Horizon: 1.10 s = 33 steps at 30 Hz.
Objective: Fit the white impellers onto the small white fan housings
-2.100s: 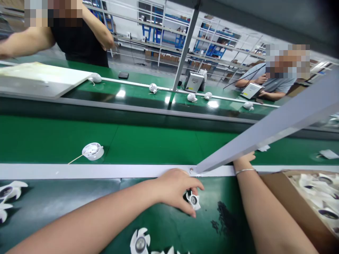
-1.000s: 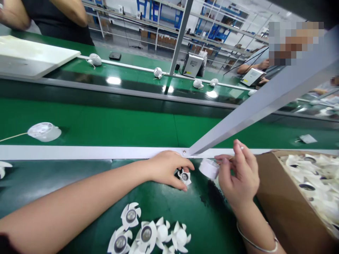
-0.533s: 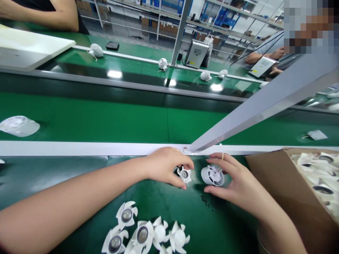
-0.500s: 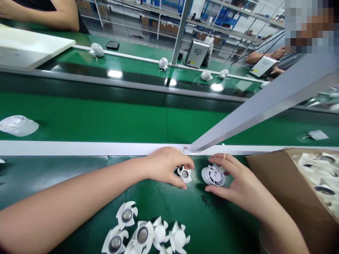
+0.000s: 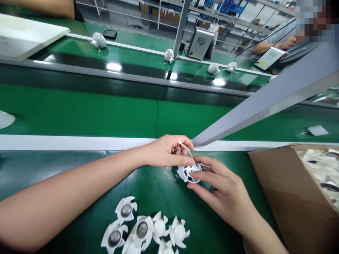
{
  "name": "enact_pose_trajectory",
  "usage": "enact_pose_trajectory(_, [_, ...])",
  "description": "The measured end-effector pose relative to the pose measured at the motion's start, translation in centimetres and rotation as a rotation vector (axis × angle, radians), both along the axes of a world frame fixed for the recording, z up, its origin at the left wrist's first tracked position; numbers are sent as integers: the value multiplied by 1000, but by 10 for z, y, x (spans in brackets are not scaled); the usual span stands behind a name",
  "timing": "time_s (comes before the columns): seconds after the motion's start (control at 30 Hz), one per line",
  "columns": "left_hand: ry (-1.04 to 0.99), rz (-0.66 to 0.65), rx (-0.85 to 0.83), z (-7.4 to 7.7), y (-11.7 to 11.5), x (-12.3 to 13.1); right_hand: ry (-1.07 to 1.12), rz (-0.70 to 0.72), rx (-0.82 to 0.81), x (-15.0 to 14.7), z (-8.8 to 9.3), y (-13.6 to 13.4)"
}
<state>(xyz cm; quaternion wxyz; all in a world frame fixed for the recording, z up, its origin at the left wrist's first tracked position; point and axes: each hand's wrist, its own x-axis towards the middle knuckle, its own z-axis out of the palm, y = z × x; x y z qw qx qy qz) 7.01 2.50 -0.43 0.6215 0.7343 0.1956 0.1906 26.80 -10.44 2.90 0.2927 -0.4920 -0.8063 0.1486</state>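
Between my hands a white plastic fan housing (image 5: 188, 173) is lifted just above the green belt, with its slotted face partly hidden by my fingers. My right hand (image 5: 222, 187) grips it from the right. My left hand (image 5: 168, 151) pinches a thin pale cord (image 5: 186, 148) that rises from the housing, and its thumb rests on the housing's rim. Below them, several white fan rotors with dark metal centres, such as this one (image 5: 126, 210), lie on the dark green belt (image 5: 159, 197).
A cardboard box (image 5: 275, 190) of white plastic parts stands at the right. A white rail (image 5: 79, 143) and a grey diagonal beam (image 5: 265, 102) run just beyond my hands. Beyond lie further green belts with white round parts, and a seated co-worker (image 5: 267, 47) at the far right.
My hands have come together and lifted the housing off the belt. The small rotor under my left hand no longer shows separately, and the cord is now in my left fingers.
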Motion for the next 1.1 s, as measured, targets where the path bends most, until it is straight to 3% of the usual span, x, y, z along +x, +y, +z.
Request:
enact_pose_trajectory(0.13, [16, -75, 71, 4, 5, 1, -64, -27, 8, 1, -12, 2])
enact_pose_trajectory(0.3, [212, 66, 22, 16, 1, 7, -71, -73, -2, 3, -17, 5])
enact_pose_trajectory(0.43, [267, 123, 86, 21, -5, 9, -102, -106, -18, 4, -14, 7])
enact_pose_trajectory(0.53, [454, 118, 218, 33, -10, 4, -86, -22, -93, 12, -6, 9])
enact_pose_trajectory(0.67, [737, -121, 518, 65, -27, -5, -44, 136, -231, 16, -2, 9])
enact_pose_trajectory(0.77, [591, -357, 598, 77, -49, -7, -67, 38, -104, 8, -8, 8])
enact_pose_trajectory(0.87, [490, -450, 617, 67, -71, -3, -53, -129, 7, 11, -9, 10])
enact_pose_trajectory(1.0, [400, -573, 754, 48, -86, 3, -157, -150, -218, 39, 5, 9])
enact_pose_trajectory(1.1, [337, -663, 695, 44, -84, 5, -262, -72, -354, 52, 12, 6])
